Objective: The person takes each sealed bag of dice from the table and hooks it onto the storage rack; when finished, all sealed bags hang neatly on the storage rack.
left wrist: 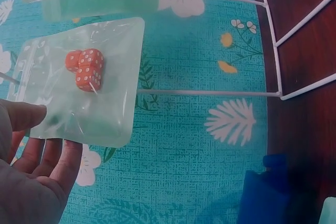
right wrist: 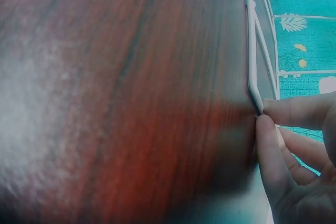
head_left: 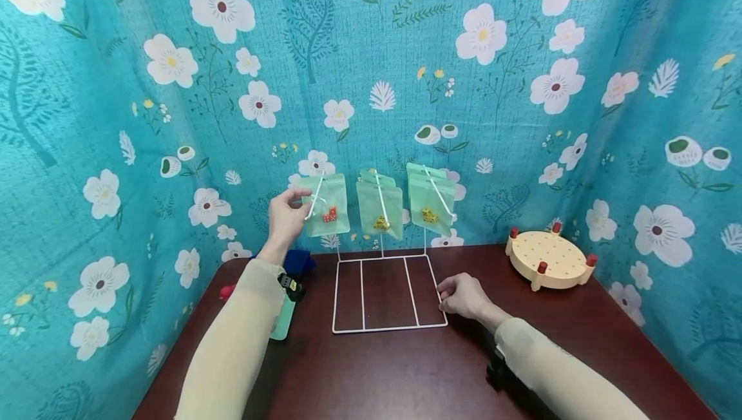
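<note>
A white wire rack (head_left: 391, 328) stands on the table, with pale green zip bags hanging from its three arms. Dotted dice show through the bags: red in the left bag (head_left: 335, 196), yellow in the middle bag (head_left: 370, 200) and right bag (head_left: 417, 198). My left hand (head_left: 285, 219) holds the left bag by its outer edge, the thumb in front and the other fingers at its lower edge in the left wrist view. With thumb and forefinger, my right hand (head_left: 466, 297) pinches the front right corner of the rack's base wire (right wrist: 252, 72).
A round cream pegboard with red-tipped legs (head_left: 547, 256) stands at the back right. Behind my left forearm are a blue object (head_left: 298, 260), another green bag (head_left: 284, 320) and a small red object (head_left: 227, 291). A flowered teal curtain (head_left: 371, 33) hangs behind the table.
</note>
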Motion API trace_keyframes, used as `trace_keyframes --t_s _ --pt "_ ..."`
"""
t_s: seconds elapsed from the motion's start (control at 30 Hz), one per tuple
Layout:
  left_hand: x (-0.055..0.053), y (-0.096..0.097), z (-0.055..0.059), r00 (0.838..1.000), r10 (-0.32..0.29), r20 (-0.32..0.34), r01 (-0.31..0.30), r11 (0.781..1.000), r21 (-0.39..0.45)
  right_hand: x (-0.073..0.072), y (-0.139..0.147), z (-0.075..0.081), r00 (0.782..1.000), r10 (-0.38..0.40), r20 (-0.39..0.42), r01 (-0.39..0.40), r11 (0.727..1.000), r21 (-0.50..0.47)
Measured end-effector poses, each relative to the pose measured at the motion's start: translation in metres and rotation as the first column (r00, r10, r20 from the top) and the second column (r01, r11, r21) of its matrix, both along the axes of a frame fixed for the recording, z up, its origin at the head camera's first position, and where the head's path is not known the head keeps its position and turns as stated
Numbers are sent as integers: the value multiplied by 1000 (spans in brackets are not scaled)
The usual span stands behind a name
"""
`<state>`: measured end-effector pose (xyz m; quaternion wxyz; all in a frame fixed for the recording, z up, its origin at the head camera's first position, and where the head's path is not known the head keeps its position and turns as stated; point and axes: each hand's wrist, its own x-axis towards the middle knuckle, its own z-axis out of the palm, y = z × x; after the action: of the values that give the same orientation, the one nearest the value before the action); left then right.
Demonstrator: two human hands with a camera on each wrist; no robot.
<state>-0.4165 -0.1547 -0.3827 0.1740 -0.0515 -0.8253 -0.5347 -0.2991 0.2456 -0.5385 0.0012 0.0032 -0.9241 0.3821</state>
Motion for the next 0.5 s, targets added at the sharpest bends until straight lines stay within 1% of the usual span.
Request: trace_keyframes --t_s 0.17,0.3,0.4,0.5 --pt "0 -1 1 1000 4 24 -3 1000 -18 1 -1 0 1000 6 -4 -6 1000 2" --pt "1 -1 3 999 -10 33 11 999 -39 1 -2 1 1000 2 9 -2 1000 -9" --pt "4 -2 7 1000 -26 15 27 997 -68 0 -1 1 1000 0 19 1 1000 -10" --pt "11 -7 11 999 -42 -20 39 994 -102 -1 0 1 1000 -10 28 10 1000 -9"
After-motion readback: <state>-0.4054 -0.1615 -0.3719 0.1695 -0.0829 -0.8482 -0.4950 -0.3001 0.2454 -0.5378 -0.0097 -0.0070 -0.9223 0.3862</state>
